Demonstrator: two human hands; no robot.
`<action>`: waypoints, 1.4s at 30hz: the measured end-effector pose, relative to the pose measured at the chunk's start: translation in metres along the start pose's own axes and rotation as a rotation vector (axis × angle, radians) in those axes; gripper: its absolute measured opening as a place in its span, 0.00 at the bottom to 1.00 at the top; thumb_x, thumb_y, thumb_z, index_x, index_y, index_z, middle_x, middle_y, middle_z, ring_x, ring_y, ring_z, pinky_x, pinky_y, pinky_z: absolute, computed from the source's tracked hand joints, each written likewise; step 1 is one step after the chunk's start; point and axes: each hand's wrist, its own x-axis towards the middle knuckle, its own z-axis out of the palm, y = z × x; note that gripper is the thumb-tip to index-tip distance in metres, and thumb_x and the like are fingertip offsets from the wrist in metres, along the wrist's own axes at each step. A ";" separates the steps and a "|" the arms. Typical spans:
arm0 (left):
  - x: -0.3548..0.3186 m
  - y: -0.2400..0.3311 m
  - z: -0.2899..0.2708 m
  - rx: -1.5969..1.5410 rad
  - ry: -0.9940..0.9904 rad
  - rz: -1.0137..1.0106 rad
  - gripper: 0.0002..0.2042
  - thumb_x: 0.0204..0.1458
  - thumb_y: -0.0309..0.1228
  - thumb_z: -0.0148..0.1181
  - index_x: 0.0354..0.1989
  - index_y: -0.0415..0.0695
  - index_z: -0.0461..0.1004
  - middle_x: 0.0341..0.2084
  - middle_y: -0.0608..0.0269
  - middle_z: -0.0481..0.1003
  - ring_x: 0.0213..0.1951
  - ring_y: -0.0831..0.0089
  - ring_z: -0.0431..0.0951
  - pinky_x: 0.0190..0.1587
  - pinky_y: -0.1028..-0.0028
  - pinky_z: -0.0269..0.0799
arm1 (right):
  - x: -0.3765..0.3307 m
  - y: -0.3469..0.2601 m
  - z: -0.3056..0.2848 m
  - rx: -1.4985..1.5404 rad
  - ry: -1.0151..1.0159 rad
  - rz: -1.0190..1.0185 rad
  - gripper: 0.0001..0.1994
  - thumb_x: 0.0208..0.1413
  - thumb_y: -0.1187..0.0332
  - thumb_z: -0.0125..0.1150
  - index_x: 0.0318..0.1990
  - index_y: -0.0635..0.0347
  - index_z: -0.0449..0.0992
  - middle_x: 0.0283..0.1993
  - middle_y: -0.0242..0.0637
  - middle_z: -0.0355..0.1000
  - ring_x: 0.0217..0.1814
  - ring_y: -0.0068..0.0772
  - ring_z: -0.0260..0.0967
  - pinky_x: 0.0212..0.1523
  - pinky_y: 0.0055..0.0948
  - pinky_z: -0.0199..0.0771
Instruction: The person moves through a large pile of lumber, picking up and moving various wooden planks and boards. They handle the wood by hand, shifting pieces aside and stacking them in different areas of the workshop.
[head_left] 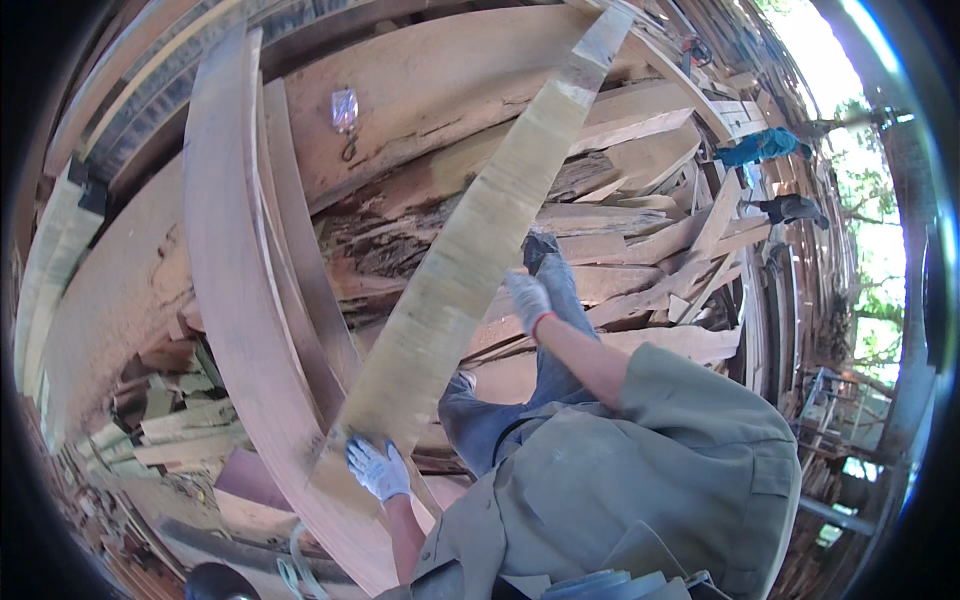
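A long, pale yellow-brown wooden board [462,270] runs slantwise from the top right down to the lower left in front of me. My left hand [378,470], in a white and blue-grey work glove, lies on its near end, palm down with the fingers spread. Further up, my right hand [526,300], in a pale glove with a red cuff, is at the board's right edge. Its fingers are closed together there, and their tips are partly hidden. Under the board lie rough, split planks [400,235].
A wide curved plank [225,200] stands left of the board. A big slab [430,75] with a small shiny packet [344,108] lies behind it. Scrap wood [190,430] is piled at lower left. Two people, one in teal [755,147], one in dark clothes [790,209], are at far right.
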 end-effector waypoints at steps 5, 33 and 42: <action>0.030 0.037 -0.025 -0.040 -0.089 -0.215 0.35 0.57 0.48 0.49 0.65 0.34 0.53 0.63 0.42 0.56 0.64 0.52 0.56 0.65 0.56 0.50 | 0.087 0.192 -0.074 -0.425 0.672 -0.083 0.17 0.54 0.76 0.47 0.52 0.58 0.68 0.47 0.39 0.74 0.42 0.38 0.72 0.43 0.38 0.71; 0.406 0.671 -0.031 -0.506 -0.618 0.040 0.44 0.44 0.46 0.68 0.65 0.33 0.53 0.61 0.45 0.61 0.61 0.60 0.63 0.62 0.70 0.58 | 0.570 0.451 -0.181 1.557 0.416 1.156 0.30 0.49 0.49 0.67 0.51 0.63 0.72 0.43 0.39 0.73 0.38 0.36 0.72 0.41 0.38 0.75; 0.410 0.677 -0.013 -0.559 -0.915 0.045 0.41 0.40 0.47 0.71 0.59 0.34 0.61 0.48 0.49 0.75 0.51 0.57 0.74 0.53 0.67 0.68 | 0.567 0.454 -0.177 1.738 0.442 0.917 0.27 0.54 0.50 0.62 0.54 0.60 0.71 0.48 0.37 0.73 0.43 0.34 0.72 0.45 0.36 0.75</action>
